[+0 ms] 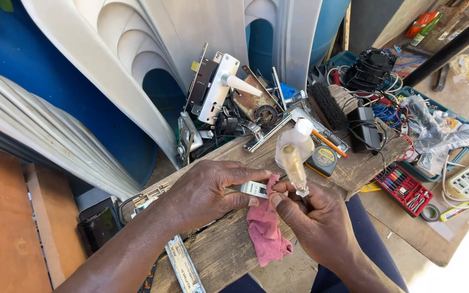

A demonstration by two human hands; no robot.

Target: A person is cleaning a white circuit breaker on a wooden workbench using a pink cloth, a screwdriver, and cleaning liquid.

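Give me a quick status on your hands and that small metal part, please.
Left hand pinching small metal part. Right hand holding pink rag and upended clear bottle over it. Nothing in the way on wooden board.

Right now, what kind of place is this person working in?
Probably a makeshift repair spot, maybe a locksmith's. A rough wooden board serves as a bench, piled with door locks, a tape measure and a screwdriver-bit set. The left hand steadies a small metal part.
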